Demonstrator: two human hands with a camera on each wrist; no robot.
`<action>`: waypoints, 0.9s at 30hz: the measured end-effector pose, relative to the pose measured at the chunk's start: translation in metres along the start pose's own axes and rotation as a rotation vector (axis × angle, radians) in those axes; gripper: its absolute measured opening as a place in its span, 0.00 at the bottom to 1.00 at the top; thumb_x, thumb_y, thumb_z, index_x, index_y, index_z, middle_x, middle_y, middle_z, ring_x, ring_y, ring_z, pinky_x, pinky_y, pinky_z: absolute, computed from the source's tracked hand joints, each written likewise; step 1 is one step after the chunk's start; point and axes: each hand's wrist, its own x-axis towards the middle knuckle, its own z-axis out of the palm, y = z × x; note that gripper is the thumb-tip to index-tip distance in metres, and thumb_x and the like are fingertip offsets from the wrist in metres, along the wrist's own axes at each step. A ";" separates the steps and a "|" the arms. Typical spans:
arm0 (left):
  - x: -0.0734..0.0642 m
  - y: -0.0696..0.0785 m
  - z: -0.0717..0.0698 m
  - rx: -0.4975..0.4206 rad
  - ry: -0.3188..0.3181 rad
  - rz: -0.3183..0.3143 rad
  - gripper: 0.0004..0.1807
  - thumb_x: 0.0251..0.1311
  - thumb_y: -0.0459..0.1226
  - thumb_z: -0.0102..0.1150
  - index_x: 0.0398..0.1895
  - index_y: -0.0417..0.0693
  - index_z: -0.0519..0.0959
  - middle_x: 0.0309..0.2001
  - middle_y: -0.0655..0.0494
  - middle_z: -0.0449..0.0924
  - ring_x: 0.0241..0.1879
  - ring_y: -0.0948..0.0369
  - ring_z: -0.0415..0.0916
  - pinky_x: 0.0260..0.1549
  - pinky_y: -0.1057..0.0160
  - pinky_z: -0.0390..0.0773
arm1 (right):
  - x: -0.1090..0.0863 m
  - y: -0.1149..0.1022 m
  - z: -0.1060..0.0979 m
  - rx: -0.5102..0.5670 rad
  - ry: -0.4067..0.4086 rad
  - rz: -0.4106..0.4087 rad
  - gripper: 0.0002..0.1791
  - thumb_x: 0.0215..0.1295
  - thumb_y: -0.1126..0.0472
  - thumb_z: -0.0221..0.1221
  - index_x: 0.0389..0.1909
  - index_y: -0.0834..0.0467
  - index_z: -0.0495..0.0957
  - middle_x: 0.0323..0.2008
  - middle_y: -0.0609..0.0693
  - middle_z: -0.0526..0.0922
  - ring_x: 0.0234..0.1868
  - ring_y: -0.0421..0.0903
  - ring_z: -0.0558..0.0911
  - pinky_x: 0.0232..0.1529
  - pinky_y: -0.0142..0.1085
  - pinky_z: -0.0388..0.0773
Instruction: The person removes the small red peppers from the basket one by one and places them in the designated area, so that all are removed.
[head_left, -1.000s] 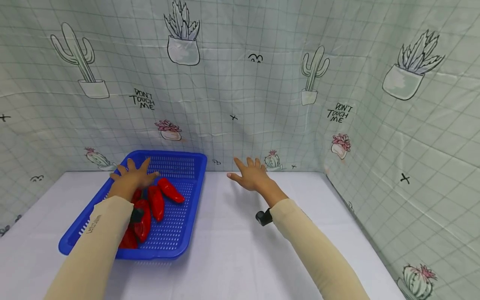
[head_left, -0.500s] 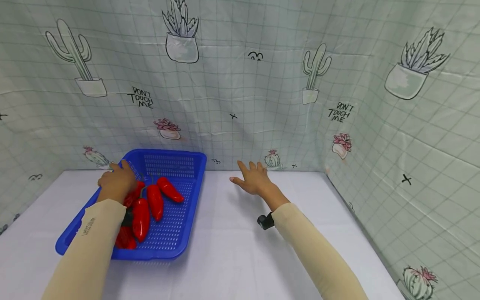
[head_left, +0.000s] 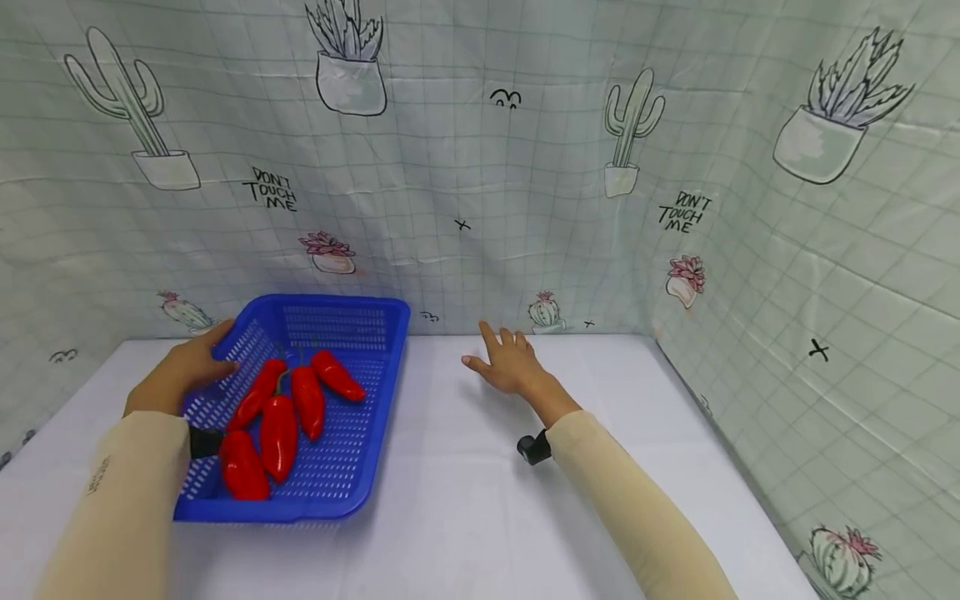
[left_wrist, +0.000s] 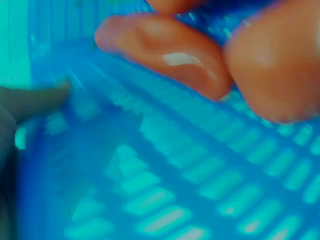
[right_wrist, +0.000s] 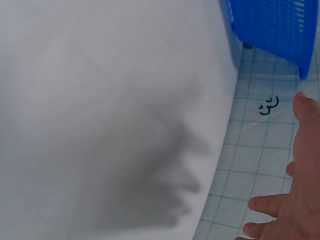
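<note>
A blue plastic basket (head_left: 386,400) with slotted walls stands at the left of the table in the head view. Several red chili peppers (head_left: 278,437) with thin stems lie in it. My left hand (head_left: 187,367) grips the basket's left rim, thumb on the inner side and the other fingers hidden past the rim. The left wrist view has the thumb (left_wrist: 37,101) at the basket wall and peppers (left_wrist: 170,55) close by. Over the table, right of the basket, my right hand (head_left: 510,362) hovers with fingers spread and holds nothing; its shadow falls on the white surface.
A white cloth (head_left: 450,500) covers the table. Checked fabric (head_left: 465,150) with cactus drawings rises behind it and along both sides; the basket's back edge is close to the rear fabric. Black wrist cameras (head_left: 534,447) sit at the sleeves.
My left hand has moved left, from above the peppers to the basket's left rim, uncovering more peppers. My right hand has barely moved. The head view has tilted slightly down.
</note>
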 end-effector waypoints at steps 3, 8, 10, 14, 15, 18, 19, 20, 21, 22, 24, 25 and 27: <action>-0.001 -0.010 0.002 -0.090 -0.071 0.015 0.45 0.71 0.42 0.46 0.74 0.38 0.27 0.67 0.15 0.40 0.61 0.17 0.50 0.56 0.23 0.58 | -0.001 0.003 0.001 0.010 0.008 0.006 0.44 0.73 0.35 0.44 0.79 0.53 0.40 0.75 0.67 0.51 0.75 0.70 0.47 0.74 0.60 0.47; -0.001 -0.016 0.005 -0.212 -0.100 0.042 0.44 0.74 0.40 0.43 0.74 0.42 0.22 0.69 0.16 0.33 0.60 0.16 0.53 0.53 0.25 0.64 | 0.000 0.002 0.005 0.034 0.018 0.014 0.43 0.74 0.37 0.44 0.79 0.53 0.41 0.75 0.67 0.52 0.75 0.70 0.49 0.73 0.59 0.50; 0.000 -0.017 0.006 -0.232 -0.107 0.052 0.43 0.74 0.37 0.43 0.74 0.42 0.22 0.69 0.17 0.31 0.60 0.16 0.53 0.53 0.26 0.64 | 0.000 0.001 0.008 0.050 0.011 0.000 0.42 0.74 0.37 0.44 0.79 0.53 0.41 0.75 0.67 0.53 0.75 0.70 0.49 0.73 0.60 0.51; 0.000 -0.018 0.007 -0.302 -0.129 0.062 0.43 0.74 0.34 0.42 0.74 0.42 0.22 0.70 0.19 0.26 0.63 0.17 0.48 0.58 0.25 0.57 | 0.001 0.000 0.013 0.077 0.005 -0.018 0.42 0.74 0.37 0.44 0.79 0.53 0.42 0.74 0.68 0.54 0.75 0.69 0.50 0.72 0.60 0.52; 0.001 -0.018 0.007 -0.331 -0.136 0.059 0.43 0.74 0.34 0.41 0.74 0.43 0.22 0.71 0.20 0.25 0.63 0.18 0.48 0.58 0.26 0.58 | 0.001 0.001 0.014 0.078 0.010 -0.015 0.42 0.74 0.37 0.44 0.79 0.53 0.42 0.74 0.68 0.54 0.75 0.69 0.51 0.72 0.60 0.52; 0.002 -0.016 0.008 -0.404 -0.157 0.043 0.42 0.75 0.35 0.40 0.74 0.48 0.21 0.71 0.20 0.25 0.63 0.19 0.51 0.58 0.29 0.63 | 0.002 0.004 0.015 0.082 0.018 0.006 0.42 0.74 0.37 0.44 0.79 0.53 0.42 0.74 0.67 0.55 0.75 0.68 0.52 0.72 0.60 0.53; 0.003 -0.016 0.008 -0.426 -0.164 0.031 0.42 0.75 0.36 0.40 0.74 0.51 0.20 0.71 0.20 0.25 0.63 0.20 0.53 0.57 0.30 0.66 | 0.002 0.006 0.016 0.083 0.017 0.013 0.42 0.74 0.38 0.44 0.79 0.53 0.42 0.74 0.67 0.55 0.75 0.68 0.52 0.72 0.60 0.53; 0.003 -0.015 0.008 -0.441 -0.167 0.026 0.42 0.76 0.38 0.39 0.74 0.52 0.20 0.71 0.20 0.26 0.63 0.20 0.53 0.56 0.31 0.67 | 0.003 0.007 0.016 0.082 0.015 0.018 0.42 0.75 0.38 0.43 0.79 0.53 0.41 0.74 0.67 0.55 0.75 0.68 0.53 0.72 0.60 0.53; 0.004 -0.015 0.007 -0.446 -0.168 0.023 0.41 0.77 0.41 0.37 0.74 0.52 0.20 0.71 0.20 0.26 0.64 0.20 0.52 0.56 0.30 0.67 | 0.003 0.008 0.016 0.083 0.014 0.018 0.42 0.75 0.38 0.43 0.79 0.53 0.41 0.74 0.67 0.55 0.74 0.68 0.53 0.72 0.60 0.53; 0.004 -0.015 0.007 -0.456 -0.170 0.020 0.39 0.78 0.44 0.34 0.74 0.52 0.19 0.72 0.21 0.25 0.65 0.20 0.49 0.57 0.29 0.65 | 0.003 0.009 0.016 0.086 0.011 0.018 0.42 0.75 0.38 0.43 0.79 0.54 0.41 0.74 0.68 0.54 0.74 0.68 0.53 0.72 0.61 0.53; 0.005 -0.016 0.007 -0.494 -0.180 0.036 0.36 0.78 0.48 0.26 0.74 0.51 0.19 0.72 0.23 0.22 0.67 0.21 0.43 0.59 0.27 0.59 | 0.004 0.009 0.017 0.090 0.005 0.017 0.42 0.75 0.38 0.43 0.79 0.54 0.41 0.74 0.68 0.54 0.74 0.69 0.53 0.71 0.61 0.53; 0.005 -0.016 0.007 -0.519 -0.184 0.042 0.35 0.78 0.50 0.21 0.74 0.51 0.18 0.73 0.25 0.21 0.68 0.21 0.41 0.60 0.26 0.57 | 0.004 0.009 0.017 0.094 0.004 0.015 0.42 0.75 0.39 0.43 0.79 0.55 0.41 0.74 0.69 0.54 0.74 0.69 0.52 0.71 0.62 0.53; 0.005 -0.017 0.007 -0.553 -0.172 0.074 0.34 0.77 0.51 0.13 0.73 0.46 0.18 0.72 0.28 0.15 0.70 0.24 0.30 0.64 0.26 0.45 | 0.004 0.008 0.018 0.102 0.006 0.010 0.41 0.75 0.39 0.43 0.79 0.56 0.42 0.74 0.69 0.54 0.74 0.70 0.52 0.71 0.62 0.53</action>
